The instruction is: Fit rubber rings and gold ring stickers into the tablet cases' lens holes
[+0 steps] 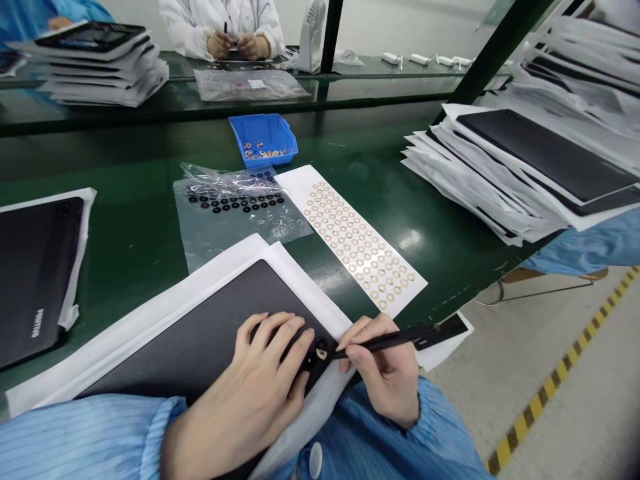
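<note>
A dark flat panel (200,333) lies on white sheeting in front of me. My left hand (255,380) rests on it, fingers bent and slightly apart, beside a round opening near its corner. Pinched in my right hand (383,363) is a black pen-like tool (395,339), its tip at a small ring-shaped piece (321,353) at that opening. Beyond the panel are a white sheet with rows of ring stickers (363,247) and a clear plastic bag (210,230) with black rings on it. A blue tray (265,137) holds small gold-coloured pieces.
Stacked panels with white sheets (480,180) stand at the right; another panel (37,267) lies at the left. Across the green bench (140,147), a person in white (220,27) works near a second stack (105,70). Below right, the floor has a striped line (560,373).
</note>
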### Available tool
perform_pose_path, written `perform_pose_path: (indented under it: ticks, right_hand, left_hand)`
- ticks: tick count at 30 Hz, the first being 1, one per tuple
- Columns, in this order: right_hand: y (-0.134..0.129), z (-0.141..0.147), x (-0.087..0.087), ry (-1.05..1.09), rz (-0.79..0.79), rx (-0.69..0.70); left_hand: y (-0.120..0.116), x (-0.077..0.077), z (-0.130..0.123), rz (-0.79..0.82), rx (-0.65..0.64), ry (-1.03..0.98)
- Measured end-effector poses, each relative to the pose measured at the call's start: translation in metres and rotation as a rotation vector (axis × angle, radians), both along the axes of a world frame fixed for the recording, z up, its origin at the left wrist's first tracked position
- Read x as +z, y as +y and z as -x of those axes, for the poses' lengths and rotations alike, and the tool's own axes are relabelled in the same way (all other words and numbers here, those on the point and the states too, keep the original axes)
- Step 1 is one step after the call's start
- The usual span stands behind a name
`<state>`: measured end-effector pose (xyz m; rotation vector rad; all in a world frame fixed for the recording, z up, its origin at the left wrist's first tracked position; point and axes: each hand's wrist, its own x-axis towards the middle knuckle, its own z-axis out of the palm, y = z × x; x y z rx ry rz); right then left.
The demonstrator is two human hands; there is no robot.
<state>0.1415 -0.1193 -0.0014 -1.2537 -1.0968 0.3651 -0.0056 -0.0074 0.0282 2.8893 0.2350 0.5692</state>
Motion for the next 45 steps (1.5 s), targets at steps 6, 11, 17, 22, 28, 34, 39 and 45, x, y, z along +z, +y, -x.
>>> perform_pose_path:
  ticks: [6,11,17,22,28,34,39,45]
  right_hand:
    - [-0.003,-0.012,0.02,0.042,0.018,0.045]
    - [0.025,-0.063,0.076,-0.349,0.098,0.022]
    - [0.174,-0.111,0.119,-0.487,0.02,0.015]
    - [0.286,-0.111,0.109,-0.513,0.212,-0.049]
    - [0.322,-0.12,0.089,-0.535,0.256,0.011]
    - [0.303,-0.103,0.085,-0.675,0.234,0.156]
    - [0.287,-0.045,0.06,-0.828,0.223,0.361]
    - [0.3,-0.014,0.03,-0.856,0.183,0.338]
  left_hand:
    - [0.001,0.0,0.0,-0.045,-0.007,-0.012]
    - [0.0,-0.001,-0.001,-0.065,-0.005,-0.018]
    - [-0.001,0.0,-0.002,-0.05,0.016,0.033]
    - [0.003,0.005,-0.006,0.041,0.001,0.22]
    - [0.003,0.002,-0.009,0.015,0.011,0.281]
    - [0.028,0.003,-0.012,0.238,0.064,0.06]
    - [0.133,0.011,-0.005,0.396,0.569,-0.116]
    - [0.212,0.017,0.012,0.79,0.845,-0.027]
